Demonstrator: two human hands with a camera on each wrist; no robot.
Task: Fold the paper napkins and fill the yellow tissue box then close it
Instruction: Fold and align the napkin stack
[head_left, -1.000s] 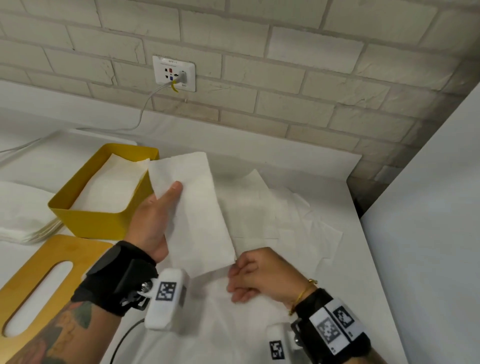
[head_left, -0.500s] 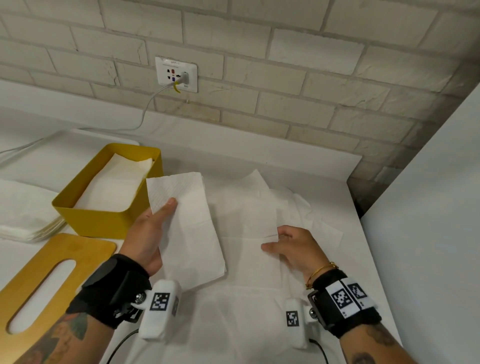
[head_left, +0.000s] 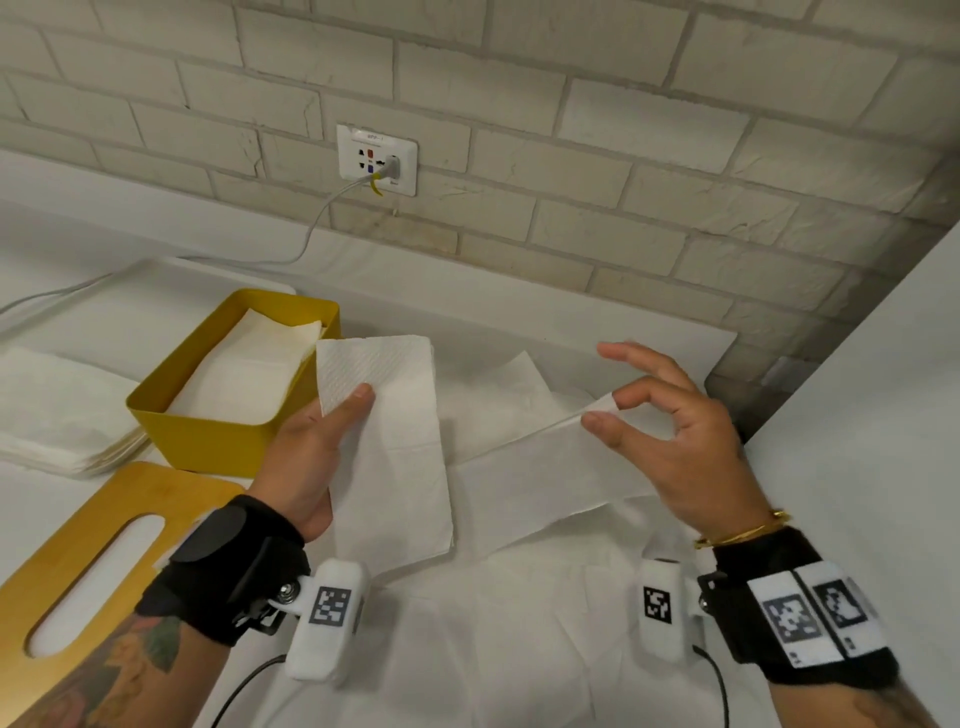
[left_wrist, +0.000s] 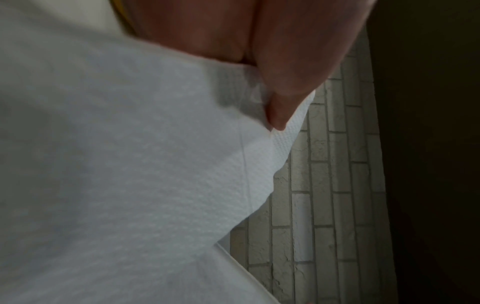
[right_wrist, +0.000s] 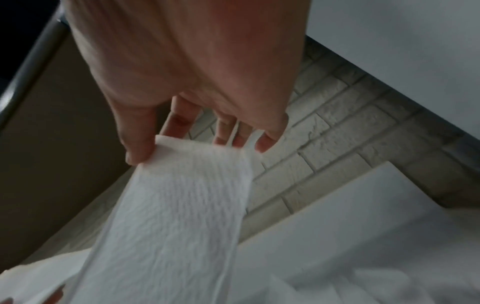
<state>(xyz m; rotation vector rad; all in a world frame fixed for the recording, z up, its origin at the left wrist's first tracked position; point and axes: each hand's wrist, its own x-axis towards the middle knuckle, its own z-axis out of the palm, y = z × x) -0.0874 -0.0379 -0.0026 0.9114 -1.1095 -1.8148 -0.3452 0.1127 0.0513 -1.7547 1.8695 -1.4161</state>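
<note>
While the left hand (head_left: 306, 457) holds a folded napkin (head_left: 395, 447) up off the table, thumb pressed onto its top face and the fingers hidden beneath it, the right hand (head_left: 675, 441) is pinching the raised edge of a second napkin (head_left: 535, 473) between thumb and index finger, its other fingers fanned out loosely above. That second sheet slopes from the pinch down toward the space between the two hands, its lower end lying on the loose napkins (head_left: 519, 623) spread over the table (head_left: 675, 343) below both wrists. Over in the left wrist view the thumb (left_wrist: 285, 102) presses onto the textured paper; from the right wrist, the sheet (right_wrist: 176, 205) hangs from the fingertips (right_wrist: 137, 152) as a long strip.

Just beyond the left hand, touching distance from the folded napkin's far corner, sits the yellow tissue box (head_left: 208, 441), open on top, with folded napkins (head_left: 244, 364) already lying inside. Left of the left wrist lies the wooden lid (head_left: 78, 561) with its long slot, flat on the table, off the box. Farther left of the box rests a stack of napkins (head_left: 57, 415). Up on the brick wall beyond both hands, a wall socket (head_left: 376, 158) with a cable plugged in.
</note>
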